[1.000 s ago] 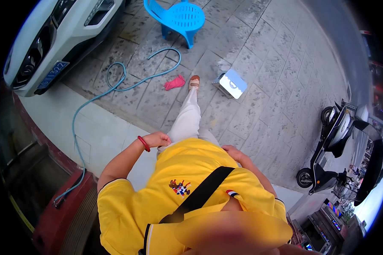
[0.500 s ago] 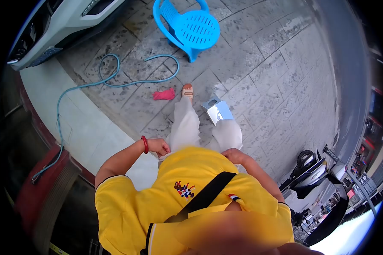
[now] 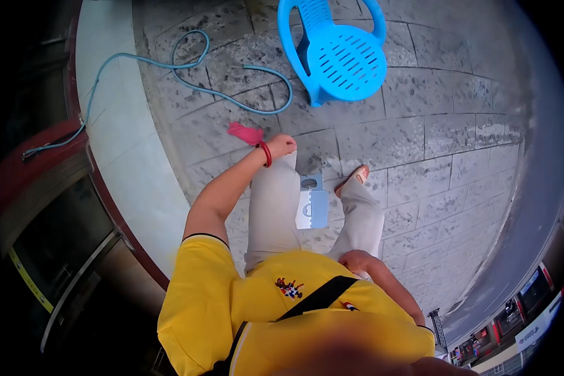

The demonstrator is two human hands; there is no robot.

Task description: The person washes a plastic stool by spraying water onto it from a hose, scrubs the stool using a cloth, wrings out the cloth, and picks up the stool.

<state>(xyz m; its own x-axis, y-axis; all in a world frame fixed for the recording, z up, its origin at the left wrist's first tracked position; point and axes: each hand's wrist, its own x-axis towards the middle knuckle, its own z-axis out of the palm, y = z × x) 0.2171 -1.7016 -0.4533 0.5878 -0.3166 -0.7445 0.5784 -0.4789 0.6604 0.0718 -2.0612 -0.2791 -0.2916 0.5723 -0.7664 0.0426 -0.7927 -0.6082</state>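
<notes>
My left hand [image 3: 283, 145], with a red bracelet on the wrist, reaches forward above the knee of my pale trousers [image 3: 274, 210]. Its fingers are curled together, and whether anything is between them is hidden. Close beyond it, a crumpled pink cloth [image 3: 245, 133] lies on the paving. My right hand [image 3: 355, 261] is at my right hip, its fingers closed against the trouser fabric and partly hidden. Between my legs, a blue-and-white box [image 3: 313, 210] with a cut-out handle rests on the ground. My right sandalled foot [image 3: 352, 180] is ahead.
A blue plastic armchair [image 3: 346, 62] stands on the grey paving ahead. Left of it, a blue-green hose [image 3: 232, 100] lies in loops and runs over the pale step [image 3: 122, 125]. The road [image 3: 539, 182] curves past on the right, with shopfronts [image 3: 501, 323] beyond.
My left hand has moved forward from my waist to above the knee. My right foot has come into view ahead, and the left foot is now hidden. The view has turned right.
</notes>
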